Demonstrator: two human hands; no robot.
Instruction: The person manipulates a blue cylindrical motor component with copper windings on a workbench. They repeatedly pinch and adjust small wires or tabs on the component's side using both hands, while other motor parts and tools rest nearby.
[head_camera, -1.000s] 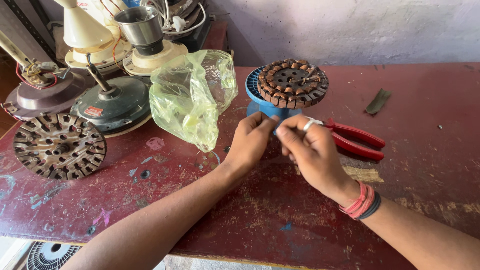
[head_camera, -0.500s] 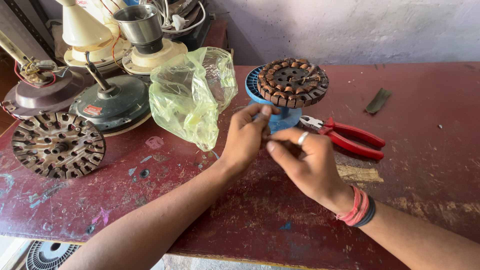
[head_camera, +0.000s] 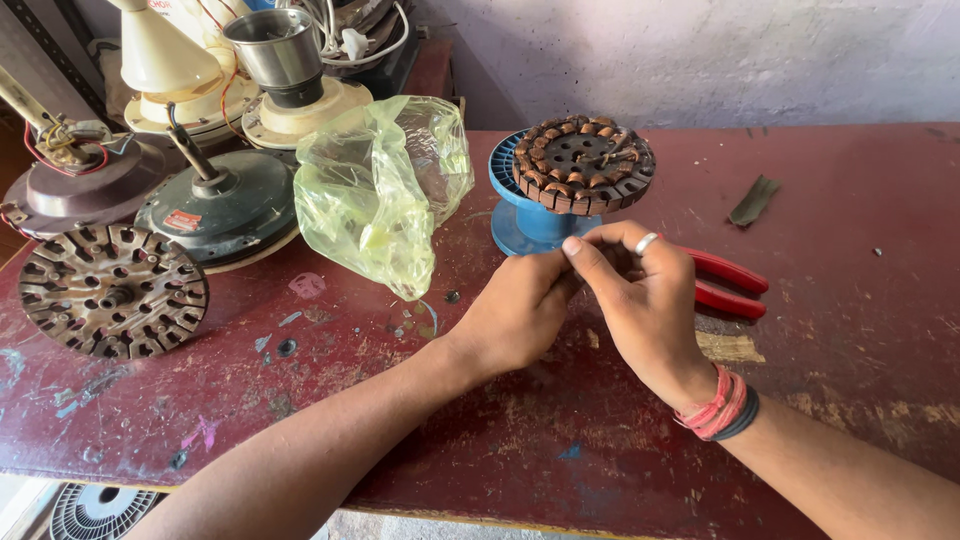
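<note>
Both hands, left (head_camera: 515, 315) and right (head_camera: 640, 295), met with fingertips pinched together; what they pinched I could not tell. Just beyond stood a copper-wound coil (head_camera: 583, 163) on a blue spool (head_camera: 520, 225), with red pliers (head_camera: 725, 285) and a plastic bag (head_camera: 375, 190) alongside on the bench (head_camera: 850, 250).

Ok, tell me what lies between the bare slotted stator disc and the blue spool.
In the head view, a crumpled yellow-green plastic bag lies between the slotted stator disc and the blue spool.

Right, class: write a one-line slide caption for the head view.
Left hand and right hand meet fingertip to fingertip before a copper-wound stator on a blue spool, red pliers alongside.
</note>
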